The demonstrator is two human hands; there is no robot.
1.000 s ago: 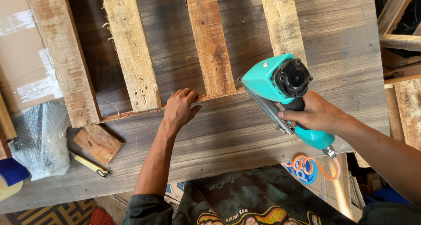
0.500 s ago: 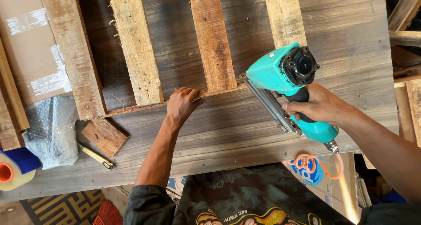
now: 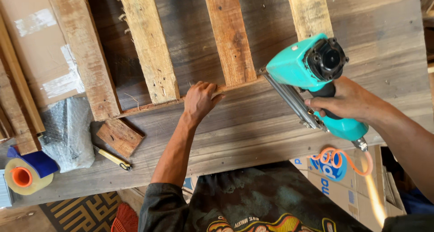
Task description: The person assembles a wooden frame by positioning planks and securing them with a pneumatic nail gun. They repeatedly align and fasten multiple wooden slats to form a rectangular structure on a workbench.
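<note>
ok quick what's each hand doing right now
Left hand: holds nothing, fingers curled, pressing on the thin wooden strip.
Right hand: closed around the grip of the teal nail gun.

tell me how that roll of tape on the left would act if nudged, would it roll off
The tape roll lies at the bench's left edge, orange core showing, so it looks flat-sided and probably slides rather than rolls. It seems thick and fairly heavy for its size. Tipped onto its rim, it could roll off.
</note>
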